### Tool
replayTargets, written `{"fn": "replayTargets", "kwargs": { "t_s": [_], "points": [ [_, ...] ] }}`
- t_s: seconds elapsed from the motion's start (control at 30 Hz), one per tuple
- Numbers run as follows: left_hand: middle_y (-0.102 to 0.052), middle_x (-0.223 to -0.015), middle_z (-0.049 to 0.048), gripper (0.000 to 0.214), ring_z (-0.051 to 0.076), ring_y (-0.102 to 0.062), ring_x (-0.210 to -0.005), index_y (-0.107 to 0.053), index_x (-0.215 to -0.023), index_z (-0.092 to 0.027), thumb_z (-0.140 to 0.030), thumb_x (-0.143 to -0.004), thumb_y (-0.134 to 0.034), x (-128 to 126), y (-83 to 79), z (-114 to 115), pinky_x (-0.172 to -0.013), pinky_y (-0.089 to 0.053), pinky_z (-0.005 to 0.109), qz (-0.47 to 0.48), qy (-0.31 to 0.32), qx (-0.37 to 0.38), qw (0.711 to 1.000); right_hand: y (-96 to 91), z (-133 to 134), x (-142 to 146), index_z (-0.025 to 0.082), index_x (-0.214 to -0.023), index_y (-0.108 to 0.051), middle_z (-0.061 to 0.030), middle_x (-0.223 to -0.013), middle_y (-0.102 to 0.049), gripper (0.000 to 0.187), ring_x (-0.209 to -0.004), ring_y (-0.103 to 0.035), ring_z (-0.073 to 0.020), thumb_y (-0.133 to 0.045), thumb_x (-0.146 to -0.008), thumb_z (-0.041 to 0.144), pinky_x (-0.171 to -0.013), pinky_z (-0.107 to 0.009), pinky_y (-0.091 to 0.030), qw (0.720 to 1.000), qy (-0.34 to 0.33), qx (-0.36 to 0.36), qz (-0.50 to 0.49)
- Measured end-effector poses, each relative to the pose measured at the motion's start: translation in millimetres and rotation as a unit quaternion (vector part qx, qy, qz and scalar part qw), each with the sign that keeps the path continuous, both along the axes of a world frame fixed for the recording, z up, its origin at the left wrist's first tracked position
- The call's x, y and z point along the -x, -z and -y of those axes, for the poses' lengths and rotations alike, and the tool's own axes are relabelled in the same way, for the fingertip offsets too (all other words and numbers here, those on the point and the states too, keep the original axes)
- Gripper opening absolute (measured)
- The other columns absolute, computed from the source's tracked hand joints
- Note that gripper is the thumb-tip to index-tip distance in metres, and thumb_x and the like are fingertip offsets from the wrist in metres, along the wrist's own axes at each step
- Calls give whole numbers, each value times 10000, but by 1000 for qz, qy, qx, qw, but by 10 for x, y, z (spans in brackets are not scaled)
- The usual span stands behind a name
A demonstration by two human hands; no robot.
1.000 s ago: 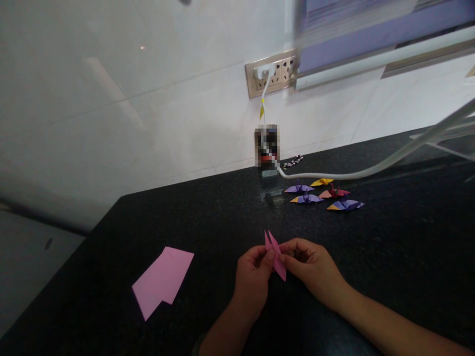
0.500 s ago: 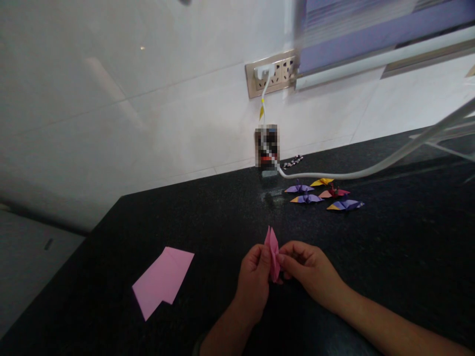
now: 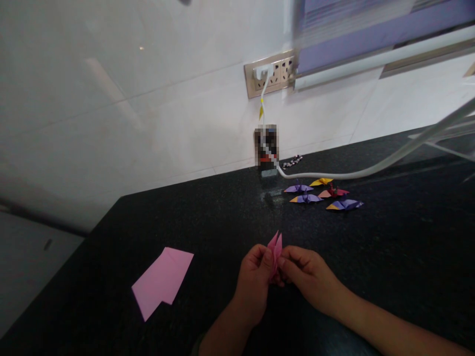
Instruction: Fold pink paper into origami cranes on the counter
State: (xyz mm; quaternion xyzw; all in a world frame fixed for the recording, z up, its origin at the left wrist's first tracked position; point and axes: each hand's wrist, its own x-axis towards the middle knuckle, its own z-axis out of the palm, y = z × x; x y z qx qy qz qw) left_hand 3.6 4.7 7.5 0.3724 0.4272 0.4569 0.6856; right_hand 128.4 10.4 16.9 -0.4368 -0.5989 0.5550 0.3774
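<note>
Between my two hands is a piece of folded pink origami paper [image 3: 275,247], its two narrow points sticking up side by side. My left hand [image 3: 255,277] pinches it from the left, thumb across the near face. From the right, my right hand [image 3: 309,274] grips its edge between thumb and fingers. The lower part of the folded paper is mostly hidden by the fingers. Sheets of flat pink paper [image 3: 163,282] lie on the black countertop to the left, overlapping at an angle.
Several folded paper cranes, among them a purple and orange crane [image 3: 344,204], sit on the black countertop [image 3: 208,212] beyond my right hand. A white cable [image 3: 334,175] runs from the wall socket [image 3: 270,74] across the back. A blurred-out box [image 3: 266,148] leans near the wall.
The folded pink paper has turned between my fingers; its two points now tilt right and stand further apart. My right hand has shifted slightly with it.
</note>
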Motion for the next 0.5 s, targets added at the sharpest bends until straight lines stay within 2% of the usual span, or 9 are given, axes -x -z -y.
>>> {"fn": "replayTargets", "kwargs": {
  "t_s": [0.17,0.3,0.4,0.5],
  "points": [
    [-459,-550,-24,195,63,-411,-473,-454,-689,-133,-295,-793,-478,3,21,3,-477,-367,211,8,18,5,1000,-1,-6,-22,152,-560,-514,7,-521,-553,220,-483,-497,-91,-436,-766,147,-461,-191,-370,998,19,-12,51],
    [-462,-525,-27,192,56,-404,-448,-456,-678,-129,-285,-782,-497,8,20,-1,-457,-362,201,41,19,13,999,-24,-6,-29,156,-622,-517,12,-544,-561,165,-489,-508,-91,-442,-768,160,-466,-194,-389,1000,-3,17,-4],
    [-454,-487,-31,206,53,-390,-407,-455,-674,-128,-300,-782,-491,4,12,1,-409,-339,187,66,32,37,997,-75,-28,-34,170,-705,-505,40,-551,-538,60,-465,-495,-75,-476,-756,179,-439,-177,-384,998,7,40,-56],
    [-447,-459,-32,232,52,-374,-374,-460,-665,-125,-326,-776,-491,-4,3,6,-373,-319,179,80,48,59,994,-91,-58,-48,172,-707,-502,46,-549,-517,58,-449,-468,-67,-504,-743,218,-416,-172,-371,996,20,54,-69]
  ]
}}
